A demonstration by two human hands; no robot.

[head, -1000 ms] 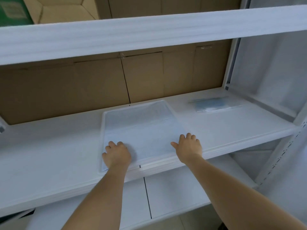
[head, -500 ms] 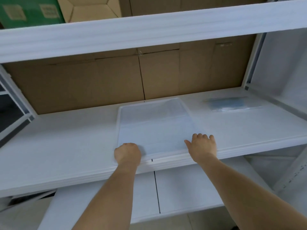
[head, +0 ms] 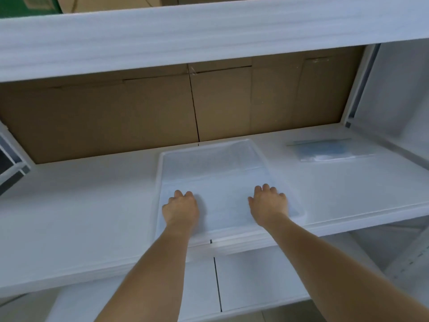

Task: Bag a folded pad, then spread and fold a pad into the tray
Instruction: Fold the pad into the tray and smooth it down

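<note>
A shallow white tray (head: pixel 159 182) sits on the middle shelf. A white pad (head: pixel 222 191) lies flat inside it, and a fold edge runs across its far half. My left hand (head: pixel 181 209) presses on the pad near the tray's front left, fingers pointing forward. Palm down, my right hand (head: pixel 269 203) rests on the pad's front right part with its fingers spread. A clear bag holding a folded blue pad (head: pixel 325 149) lies on the shelf to the right of the tray.
The white shelf board (head: pixel 81 205) extends left and right of the tray. Brown cardboard (head: pixel 116 117) lines the back. An upper shelf (head: pixel 209 31) hangs overhead, a lower shelf (head: pixel 255 282) lies beneath, and a white upright (head: pixel 357 84) stands at the right.
Both hands slid forward from the tray's near edge onto the pad. The left hand's fingers, curled half a second ago, are stretched forward now.
</note>
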